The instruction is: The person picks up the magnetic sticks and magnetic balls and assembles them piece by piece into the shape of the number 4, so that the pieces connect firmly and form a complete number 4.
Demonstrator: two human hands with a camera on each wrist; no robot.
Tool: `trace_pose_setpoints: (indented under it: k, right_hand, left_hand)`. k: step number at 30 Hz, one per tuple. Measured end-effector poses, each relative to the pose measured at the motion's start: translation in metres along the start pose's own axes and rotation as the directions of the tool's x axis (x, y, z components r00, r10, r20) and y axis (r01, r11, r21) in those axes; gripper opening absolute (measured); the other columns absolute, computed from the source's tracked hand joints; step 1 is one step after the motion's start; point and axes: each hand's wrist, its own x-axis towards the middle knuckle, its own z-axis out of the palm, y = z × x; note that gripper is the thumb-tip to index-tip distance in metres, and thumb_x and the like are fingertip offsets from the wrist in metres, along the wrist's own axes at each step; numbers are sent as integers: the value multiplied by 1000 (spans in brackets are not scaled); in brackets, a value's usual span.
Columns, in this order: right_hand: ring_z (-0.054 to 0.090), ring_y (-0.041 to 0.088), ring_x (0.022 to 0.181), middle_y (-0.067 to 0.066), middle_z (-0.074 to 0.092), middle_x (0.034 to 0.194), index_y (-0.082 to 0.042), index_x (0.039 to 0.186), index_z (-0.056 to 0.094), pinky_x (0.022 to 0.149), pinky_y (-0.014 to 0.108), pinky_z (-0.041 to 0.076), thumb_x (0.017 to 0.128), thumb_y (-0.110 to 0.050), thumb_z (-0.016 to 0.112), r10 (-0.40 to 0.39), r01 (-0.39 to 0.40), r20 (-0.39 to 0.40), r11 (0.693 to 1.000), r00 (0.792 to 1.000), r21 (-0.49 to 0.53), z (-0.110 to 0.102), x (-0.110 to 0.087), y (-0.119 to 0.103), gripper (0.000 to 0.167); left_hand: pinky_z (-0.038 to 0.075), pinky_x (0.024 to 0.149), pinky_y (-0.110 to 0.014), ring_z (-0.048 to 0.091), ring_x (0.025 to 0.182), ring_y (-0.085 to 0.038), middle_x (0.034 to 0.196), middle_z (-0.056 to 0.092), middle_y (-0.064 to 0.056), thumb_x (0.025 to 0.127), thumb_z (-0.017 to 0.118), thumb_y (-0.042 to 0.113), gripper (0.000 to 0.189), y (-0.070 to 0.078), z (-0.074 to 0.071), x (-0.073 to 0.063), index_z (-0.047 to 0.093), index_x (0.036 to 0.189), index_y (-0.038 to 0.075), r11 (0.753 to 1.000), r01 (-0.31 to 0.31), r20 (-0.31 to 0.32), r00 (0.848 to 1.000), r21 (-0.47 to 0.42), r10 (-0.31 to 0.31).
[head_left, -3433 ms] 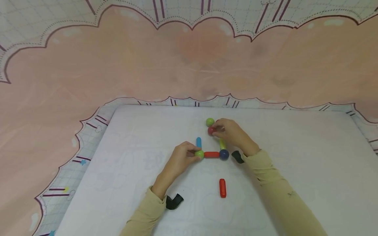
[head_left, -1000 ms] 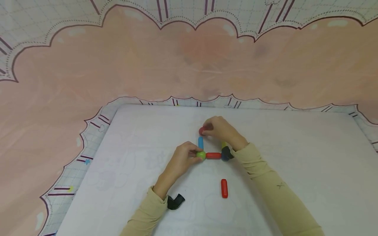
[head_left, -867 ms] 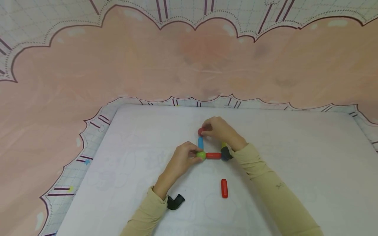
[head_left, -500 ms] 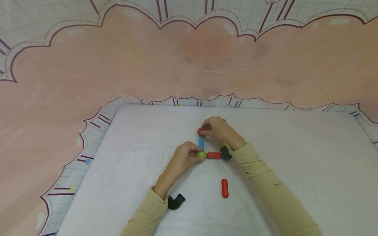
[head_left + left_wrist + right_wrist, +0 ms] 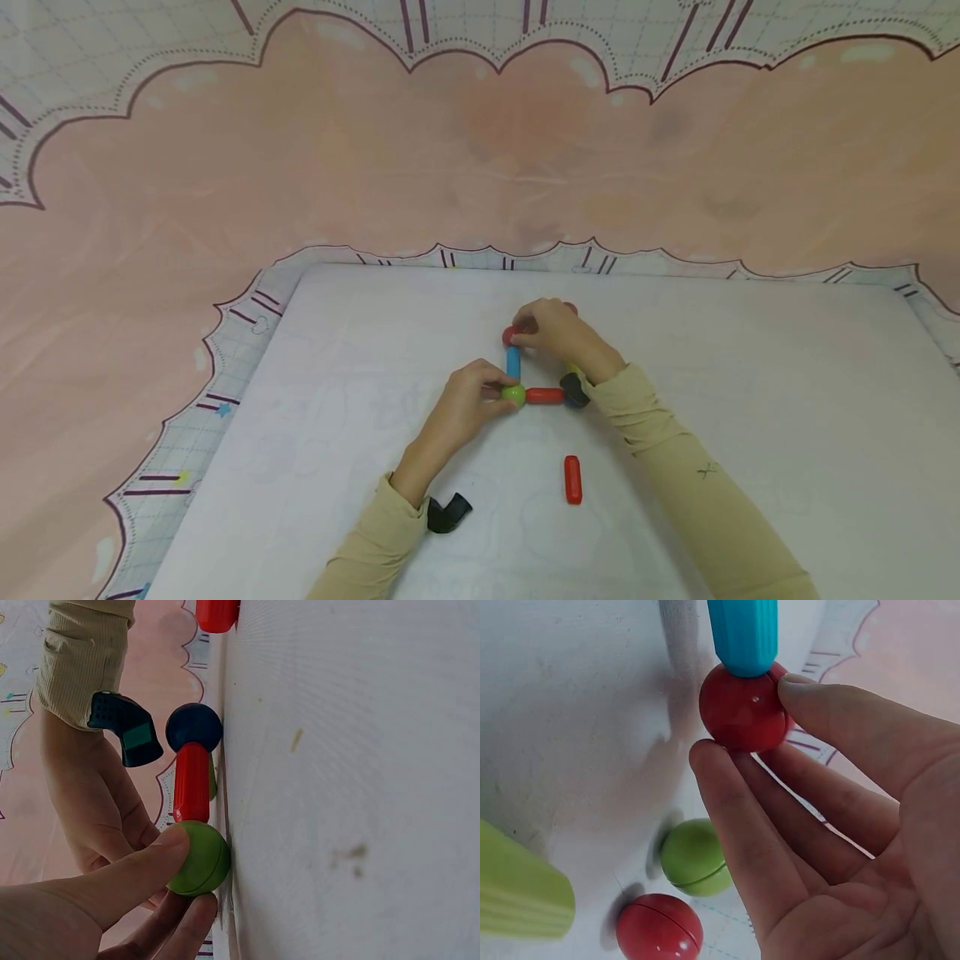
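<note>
My left hand [image 5: 461, 404] pinches a green ball [image 5: 201, 859] between thumb and fingers. From that ball a blue rod [image 5: 513, 363] runs toward the back and a red rod [image 5: 545, 396] runs right to a dark blue ball [image 5: 193, 727]. At the blue rod's far end, my right hand [image 5: 558, 333] holds a red ball [image 5: 742, 709] with thumb and fingertips. The red ball touches the rod's end in the right wrist view. A yellow-green rod [image 5: 521, 889] reaches back from the dark blue ball, mostly hidden by my right arm in the head view.
Beyond my right fingers lie a second green ball [image 5: 694, 859] and another red ball [image 5: 660, 930]. A loose red rod [image 5: 573, 480] lies nearer on the white tabletop [image 5: 337, 467]. Black wrist devices [image 5: 448, 513] sit at both cuffs; the right one overlaps the dark blue ball.
Since the earliest frame, my right hand has carried the red ball left to the blue rod's end, closing the small gap. My left hand has stayed on the green ball.
</note>
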Motion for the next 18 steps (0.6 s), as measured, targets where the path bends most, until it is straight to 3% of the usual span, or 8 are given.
trace_pose_setpoints:
  k: [6,18]
  right_hand:
    - [65,27,108,14,70,117,1,121,67,98,41,53,94,-17,69,35,-35,-3,999,999,23,-5,-2,3,32]
    - [63,30,107,16,69,115,2,115,70,97,44,51,92,-12,70,-59,56,-112,998,992,-27,-18,-8,16,27]
  left_hand:
    - [57,83,-22,69,94,-21,102,65,-9,80,80,0,28,0,0,0,74,108,0,1000,-1,-2,1000,2,1]
    - [57,82,-21,70,94,-21,102,65,-10,80,79,0,28,0,1,-2,73,108,-1,1000,-2,-10,1000,5,2]
